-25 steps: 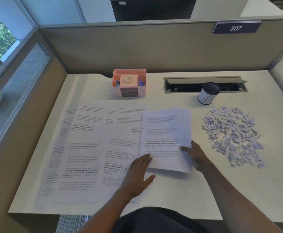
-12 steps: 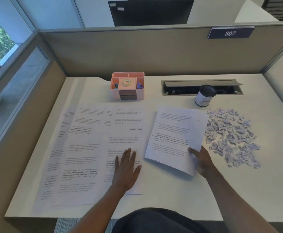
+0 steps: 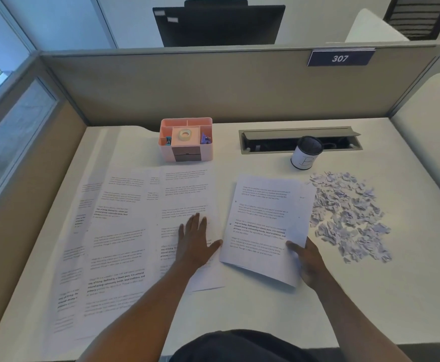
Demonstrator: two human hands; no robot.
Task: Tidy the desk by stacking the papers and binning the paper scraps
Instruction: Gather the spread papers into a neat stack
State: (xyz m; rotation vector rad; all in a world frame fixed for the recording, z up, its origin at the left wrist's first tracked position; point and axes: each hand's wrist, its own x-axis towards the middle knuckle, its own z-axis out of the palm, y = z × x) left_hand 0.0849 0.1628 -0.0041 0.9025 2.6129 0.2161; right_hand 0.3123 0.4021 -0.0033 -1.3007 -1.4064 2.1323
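Several printed sheets (image 3: 124,231) lie overlapping across the left half of the white desk (image 3: 409,296). My left hand (image 3: 195,241) rests flat on the rightmost of them, fingers spread. A small stack of printed papers (image 3: 266,226) sits tilted at the desk's middle, apart from the spread sheets. My right hand (image 3: 307,259) grips its lower right corner, thumb on top. A heap of pale paper scraps (image 3: 349,212) lies on the desk just right of that stack. A small black-lined cylindrical bin with a white label (image 3: 306,155) stands behind the scraps.
A pink desk organiser (image 3: 186,139) with a tape roll stands at the back centre. An open cable hatch (image 3: 299,139) runs along the back right. Beige partition walls (image 3: 213,84) enclose the desk on the back, left and right.
My right hand has drawn the small stack rightward, off the spread sheets, toward the scraps. My left hand has slid up and left onto the loose sheets and flattened.
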